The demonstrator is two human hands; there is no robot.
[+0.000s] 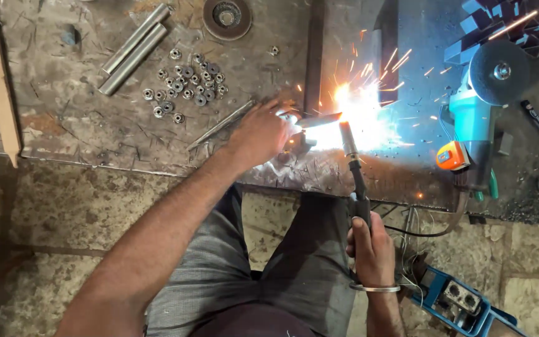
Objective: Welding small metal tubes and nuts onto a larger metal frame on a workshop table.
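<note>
While bright sparks fly, the right hand is wrapped tight around a black torch. It is long and thin, with a brown tip that points up into a white glow on the metal plate. The left hand presses down on a small metal piece just beside the glow; the piece is flat, grey and shiny. A pile of washers, two tubes and a teal grinder lie nearby.
</note>
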